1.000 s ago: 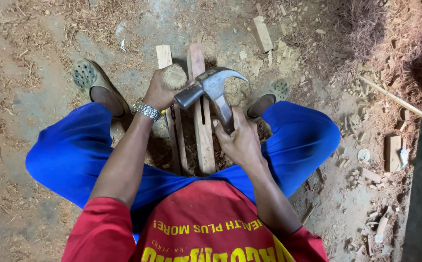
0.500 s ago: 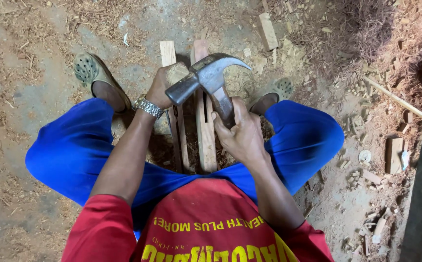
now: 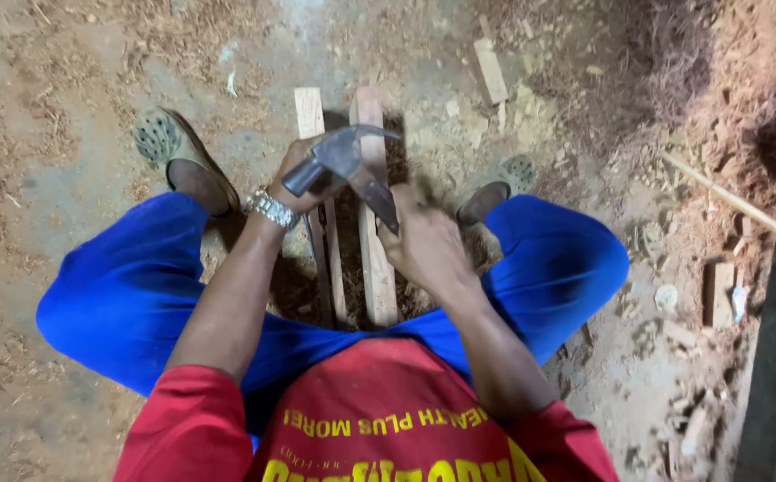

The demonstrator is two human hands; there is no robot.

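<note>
- My right hand (image 3: 425,243) was wrapped tight round the handle of the hammer (image 3: 345,165), whose head hung just above the near part of the two wood strips (image 3: 368,223).
- My left hand (image 3: 298,178) was closed in a pinch on top of the left strip, right under the hammer head; whether a nail sat between those fingers I could not tell, as the head hid the spot.
- The strips lay side by side on the dirt floor (image 3: 93,178) between my knees, running from near me to far.
- By my judgement the nailing was under way, not finished: the hammer was raised, the strips looked loose, and I saw no driven nails.
- Offcuts (image 3: 490,71) lay far right among the shavings.
</note>
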